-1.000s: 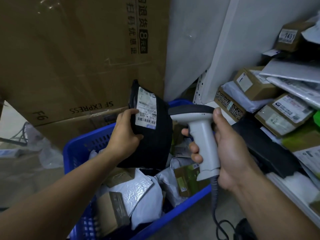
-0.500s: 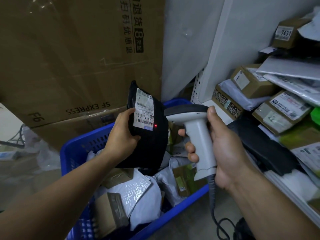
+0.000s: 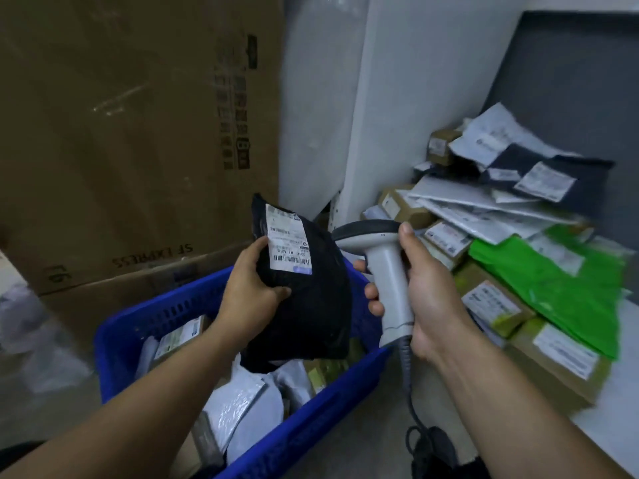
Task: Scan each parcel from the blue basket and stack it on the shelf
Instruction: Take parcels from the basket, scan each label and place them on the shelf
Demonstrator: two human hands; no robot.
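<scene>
With the left hand (image 3: 256, 295), grips the black parcel (image 3: 320, 305) by its left edge, thumb across the front and fingers curled behind. With the right hand (image 3: 432, 305), clasps the grey scanner (image 3: 389, 271), fingers wrapped round the handle and thumb up beside the head. Holds the parcel upright just above the blue basket (image 3: 166, 311), white label (image 3: 288, 243) facing the camera, scanner head just beside the parcel's right edge. Shows no red beam on the label, so cannot tell whether the read has registered; looks like the scan step, at or near its end. Below, more mailers and small boxes in the basket, so plenty apparently left to do. Next, probably calls for carrying the soft bag rightward to the shelf (image 3: 615, 406) and laying it flat on the sloping pile by the green mailer (image 3: 560, 292), somewhere it will not slide. Farthest back, a large cardboard carton (image 3: 121, 133) behind the basket.
</scene>
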